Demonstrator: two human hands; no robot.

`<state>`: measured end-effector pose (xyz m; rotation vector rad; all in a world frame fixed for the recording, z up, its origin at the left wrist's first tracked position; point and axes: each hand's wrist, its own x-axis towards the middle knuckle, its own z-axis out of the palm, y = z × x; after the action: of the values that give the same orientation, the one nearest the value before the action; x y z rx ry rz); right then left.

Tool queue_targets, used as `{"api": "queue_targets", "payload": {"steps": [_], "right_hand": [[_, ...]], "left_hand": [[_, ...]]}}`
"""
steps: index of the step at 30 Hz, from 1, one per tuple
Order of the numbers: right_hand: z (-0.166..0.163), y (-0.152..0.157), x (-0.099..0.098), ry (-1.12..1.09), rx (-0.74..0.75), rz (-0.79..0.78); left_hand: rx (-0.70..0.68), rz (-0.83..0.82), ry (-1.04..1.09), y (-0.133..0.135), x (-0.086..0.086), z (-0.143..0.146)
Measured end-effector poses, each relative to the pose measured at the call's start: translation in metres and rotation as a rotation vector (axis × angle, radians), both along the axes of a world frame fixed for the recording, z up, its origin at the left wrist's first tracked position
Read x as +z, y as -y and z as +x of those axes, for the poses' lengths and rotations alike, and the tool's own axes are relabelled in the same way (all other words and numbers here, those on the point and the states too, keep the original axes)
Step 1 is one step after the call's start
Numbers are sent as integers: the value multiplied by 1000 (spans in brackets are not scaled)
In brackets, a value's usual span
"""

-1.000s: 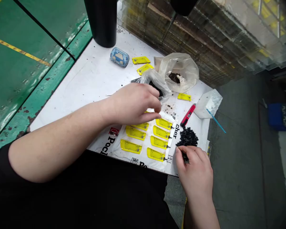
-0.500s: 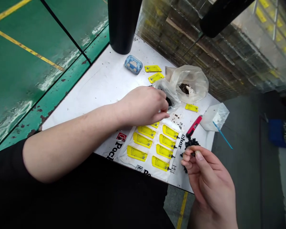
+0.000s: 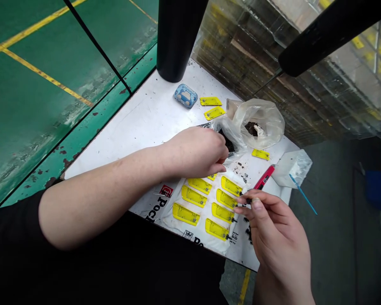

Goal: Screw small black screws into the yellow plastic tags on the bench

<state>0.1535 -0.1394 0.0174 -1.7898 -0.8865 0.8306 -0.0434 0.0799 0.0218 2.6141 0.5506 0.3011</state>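
My left hand (image 3: 201,151) reaches across the table, its fingers curled at the mouth of a clear plastic bag (image 3: 238,136) of small dark pieces. What the fingertips hold, if anything, is hidden. My right hand (image 3: 277,231) pinches a small black part (image 3: 249,201) between thumb and fingers, beside the right-hand column of yellow plates (image 3: 219,212). Several such plates lie in two columns on a white printed plastic sheet (image 3: 170,217). Black pieces stick out from the right ends of some plates. A pile of black parts (image 3: 249,233) is partly covered by my right hand.
A second bag (image 3: 274,123) of brown pieces stands behind. Nearby are a red cutter (image 3: 265,177), a white block-like container (image 3: 294,166), a blue tin (image 3: 186,95) and loose yellow plates (image 3: 214,112). A black cylinder (image 3: 179,42) and a hanging driver (image 3: 317,38) rise above the table (image 3: 127,123).
My right hand has moved left, from over the black pile toward the right column of yellow plates, still pinching. My left hand stays at the bag, and the whole view has shifted slightly.
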Motion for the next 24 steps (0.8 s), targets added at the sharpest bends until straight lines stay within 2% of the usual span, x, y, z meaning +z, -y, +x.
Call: {"api": "queue_targets", "payload": {"steps": [3, 8, 10, 14, 19, 24], "right_hand": [[4, -8, 0, 260, 97, -73], [5, -25, 0, 484, 257, -160], [2, -33, -1, 609, 338, -146], [-8, -49, -8, 833, 480, -22], [-11, -59, -17, 971, 504, 38], [-10, -60, -22, 977, 524, 53]], "left_hand": [[-25, 25, -54, 0, 0, -1], [-84, 45, -145, 0, -1, 0], [-79, 31, -180, 0, -1, 0], [-61, 32, -229, 1, 0, 0], [-72, 55, -279, 1, 1, 0], [-64, 28, -245, 1, -2, 1]]}}
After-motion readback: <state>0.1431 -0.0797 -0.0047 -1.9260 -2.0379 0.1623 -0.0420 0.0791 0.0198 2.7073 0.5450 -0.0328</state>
